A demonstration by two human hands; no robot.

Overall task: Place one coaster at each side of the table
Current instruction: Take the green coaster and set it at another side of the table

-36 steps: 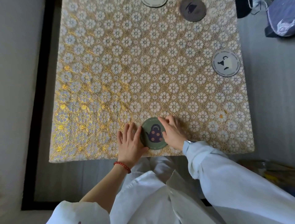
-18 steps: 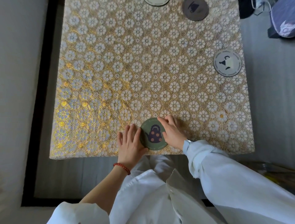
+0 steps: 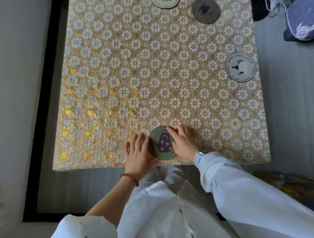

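Note:
A green round coaster (image 3: 161, 144) with a dark spotted teapot lies flat near the table's (image 3: 105, 95) front edge, in the middle. My left hand (image 3: 138, 151) lies flat with spread fingers against the coaster's left rim. My right hand (image 3: 182, 142) touches its right and upper rim with bent fingers. A grey coaster (image 3: 240, 67) sits at the right edge. At the far edge lie a dark brown coaster (image 3: 206, 10) and a pale coaster (image 3: 164, 2), the pale one cut off by the frame.
The table carries a gold cloth with white flower patterns. A pale wall and a dark floor strip run along the left. A blue-grey bag (image 3: 299, 18) lies on the floor at the far right. Yellowish items (image 3: 287, 182) sit on the floor under the right front corner.
Both hands stay on the green coaster's rims; the coaster has hardly moved. The view has shifted slightly.

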